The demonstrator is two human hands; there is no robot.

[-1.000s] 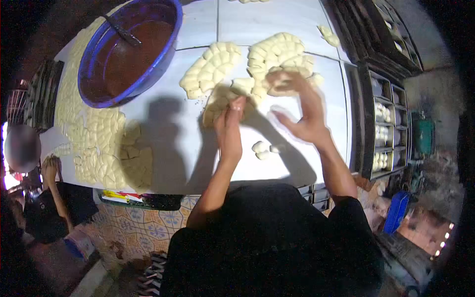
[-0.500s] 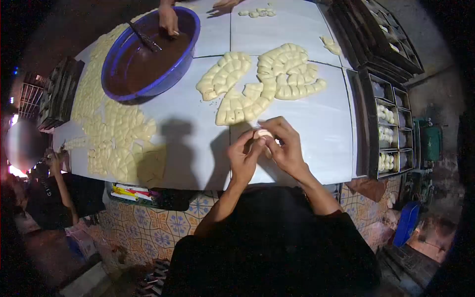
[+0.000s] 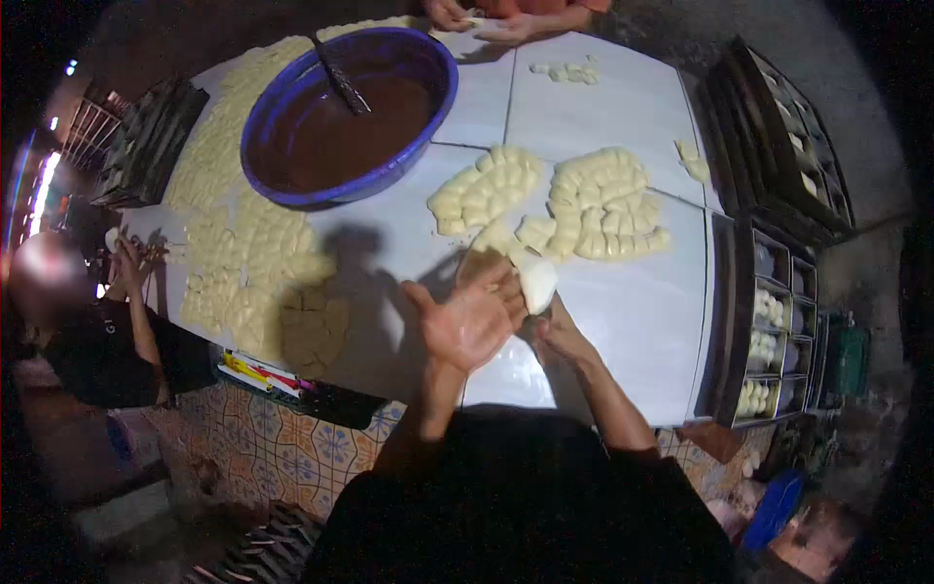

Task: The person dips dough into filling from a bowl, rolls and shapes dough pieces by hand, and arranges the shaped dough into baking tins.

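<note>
"How is the room laid out?"

"A white-tiled table is seen above a patterned floor. Toward its far left, a blue basin is filled with a brown mixture, and a dark utensil is leaned inside."

"And the dough piece?"

"It is held over the table, at the fingertips of the right hand, in a narrow grip. The left hand is held wide open, palm up, its fingers beside the piece; whether they are touching it cannot be told."

"What is placed around them?"

"Just beyond, dough clusters are laid on the tiles. More dough is spread at the left. At the right, pale dough balls are held in compartments of a dark tray."

"Is anyone else seen?"

"A co-worker is seen at the left; another's hands are seen at the far edge."
</note>
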